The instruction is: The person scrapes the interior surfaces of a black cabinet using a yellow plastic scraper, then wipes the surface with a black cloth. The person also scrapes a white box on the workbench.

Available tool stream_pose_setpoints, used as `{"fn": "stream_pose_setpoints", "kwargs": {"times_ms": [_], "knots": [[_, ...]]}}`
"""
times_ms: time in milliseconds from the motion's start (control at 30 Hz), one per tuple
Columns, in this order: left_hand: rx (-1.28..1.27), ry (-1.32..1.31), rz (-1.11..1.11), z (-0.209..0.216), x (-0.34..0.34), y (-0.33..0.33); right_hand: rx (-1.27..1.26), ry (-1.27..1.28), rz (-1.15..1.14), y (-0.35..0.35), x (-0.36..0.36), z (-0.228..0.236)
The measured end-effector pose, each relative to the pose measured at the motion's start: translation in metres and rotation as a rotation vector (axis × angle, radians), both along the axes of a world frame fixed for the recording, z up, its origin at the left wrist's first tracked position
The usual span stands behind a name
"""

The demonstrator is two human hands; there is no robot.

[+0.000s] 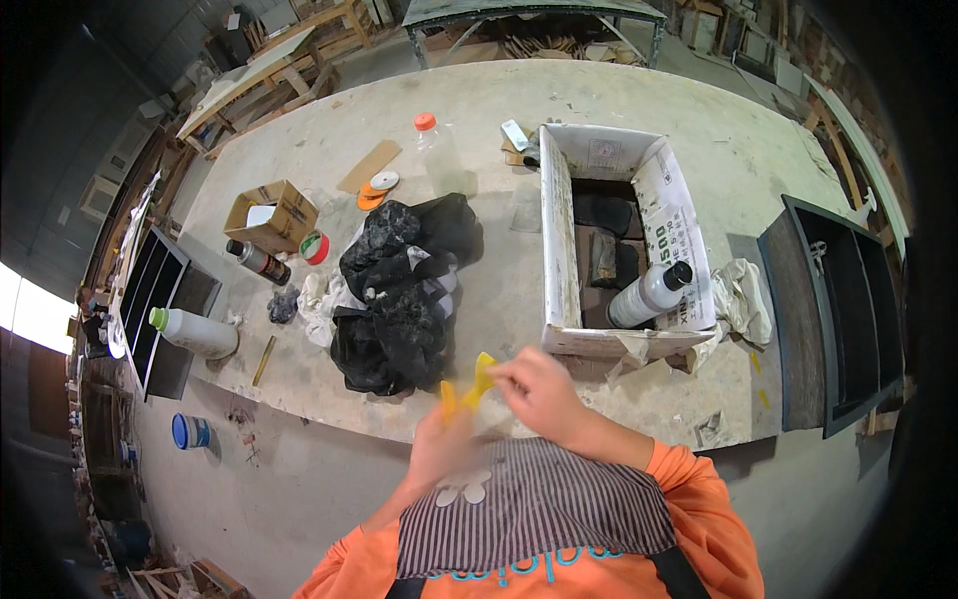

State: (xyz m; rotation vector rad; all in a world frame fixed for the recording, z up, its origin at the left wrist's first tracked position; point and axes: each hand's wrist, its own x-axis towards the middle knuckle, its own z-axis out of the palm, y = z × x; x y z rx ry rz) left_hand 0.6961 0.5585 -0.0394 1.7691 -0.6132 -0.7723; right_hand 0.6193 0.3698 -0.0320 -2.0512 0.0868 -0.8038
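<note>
Close in front of my body, both my hands are at the near edge of the worktable. My right hand (pixel 544 397) pinches a thin flat yellow piece (pixel 484 371) by its side. Motion blurs my left hand (pixel 439 446), which is closed on a second yellow bit (pixel 449 399) standing up from its fingers. Whether the two yellow parts are joined is unclear. Just beyond my left hand lies a heap of black cloth (pixel 394 299). To the right of my right hand stands an open white carton (pixel 599 344) with dark pieces and a black-capped bottle (pixel 649 295) in it.
On the table's left are a white bottle (pixel 200 332), a small cardboard box (pixel 271 222), a spray can (pixel 257 262) and a red-green tape roll (pixel 314 247). A clear orange-capped bottle (pixel 436 155) stands farther back. Dark shelf units (pixel 833 309) flank the table; crumpled cloth (pixel 743 304) lies beside the carton.
</note>
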Motion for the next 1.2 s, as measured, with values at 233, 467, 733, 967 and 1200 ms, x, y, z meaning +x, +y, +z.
{"fn": "stream_pose_setpoints", "kwargs": {"times_ms": [233,467,733,967,1200], "knots": [[0.052,-0.273,-0.010,-0.001,-0.001,0.001,-0.083,0.094,-0.117,-0.002,0.001,0.005],[0.094,-0.241,0.020,0.002,-0.003,0.001,-0.154,0.086,-0.136,0.000,-0.001,0.003],[0.239,-0.517,-0.060,0.007,-0.004,0.003,-0.256,0.116,-0.095,0.001,-0.002,0.004],[0.512,-0.454,-0.106,0.027,-0.006,-0.003,-0.213,0.182,-0.056,-0.002,-0.001,-0.001],[0.260,-0.669,0.007,0.022,-0.010,-0.003,-0.135,0.167,0.098,-0.001,-0.008,0.004]]}}
